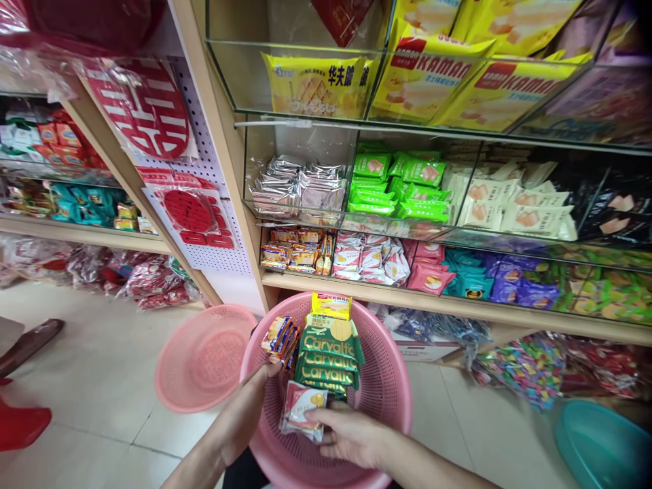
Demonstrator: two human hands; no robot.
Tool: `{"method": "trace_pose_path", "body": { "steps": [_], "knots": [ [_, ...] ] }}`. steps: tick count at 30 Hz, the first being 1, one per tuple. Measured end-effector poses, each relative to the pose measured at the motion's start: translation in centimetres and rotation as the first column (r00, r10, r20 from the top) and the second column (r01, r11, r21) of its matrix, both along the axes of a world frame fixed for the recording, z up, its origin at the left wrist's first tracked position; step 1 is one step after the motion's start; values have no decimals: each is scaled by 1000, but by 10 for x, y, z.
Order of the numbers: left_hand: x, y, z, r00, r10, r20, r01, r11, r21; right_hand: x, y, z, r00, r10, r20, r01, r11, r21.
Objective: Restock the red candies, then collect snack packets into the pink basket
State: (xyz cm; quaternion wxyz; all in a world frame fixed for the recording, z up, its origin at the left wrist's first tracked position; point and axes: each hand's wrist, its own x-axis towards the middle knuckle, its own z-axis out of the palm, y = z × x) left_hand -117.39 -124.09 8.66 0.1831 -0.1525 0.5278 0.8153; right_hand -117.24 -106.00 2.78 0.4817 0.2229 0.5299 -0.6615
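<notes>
A pink plastic basket point(399, 367) stands in front of me, with green Carvalfo packets point(330, 346) overlapping in a row inside it. Behind them lies a yellow Kaman packet point(332, 306). At the basket's left side, my left hand point(255, 397) pinches the near end of a bunch of small orange and blue snack packets point(282, 339). My right hand point(349, 431) has its thumb on top of a white and red snack packet point(301, 409), gripping it at the near side of the green ones. The undersides of the held packets are hidden.
Glass-fronted shelves point(407, 234) of sorted snack packets rise behind the basket. A second pink basket point(204, 356) sits on the tiled floor to the left. Further right are a teal basin point(604, 445) and a bag of colourful sweets point(527, 367). A red stool point(23, 424) shows at far left.
</notes>
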Motion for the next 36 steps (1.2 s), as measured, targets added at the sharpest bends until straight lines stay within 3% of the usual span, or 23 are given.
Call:
{"method": "trace_pose_path", "body": {
  "steps": [4,11,15,19,22,25,27,29,32,36],
  "knots": [
    [3,-11,8,1000,-20,-18,19,1000,-16,-2,2,5,998,59,8,-59,998,21],
    [6,-10,10,997,66,37,-65,998,-18,2,12,19,992,123,-42,-121,991,50],
    [6,-12,7,984,173,45,-163,971,-173,6,31,30,941,260,-219,-237,964,123],
    [-3,-19,-6,960,182,-215,-260,867,-425,-6,61,49,799,413,-437,-392,909,142],
    [-12,-27,-21,866,183,-465,-455,674,-582,-32,80,73,697,437,-568,-403,894,194],
    [-17,-34,-35,781,94,-618,-581,474,-662,-68,89,95,530,446,-721,-245,895,373],
    [-17,-38,-42,766,52,-640,-599,419,-683,-96,91,103,388,445,-807,-57,886,460],
    [-17,-41,-48,777,53,-628,-589,414,-694,-124,93,106,261,442,-858,134,864,486],
    [-14,-42,-57,799,93,-594,-568,437,-697,-162,96,103,77,534,-842,379,766,520],
    [-8,-39,-70,817,115,-565,-536,513,-670,-198,99,99,-28,653,-757,518,657,548]
  ]
}}
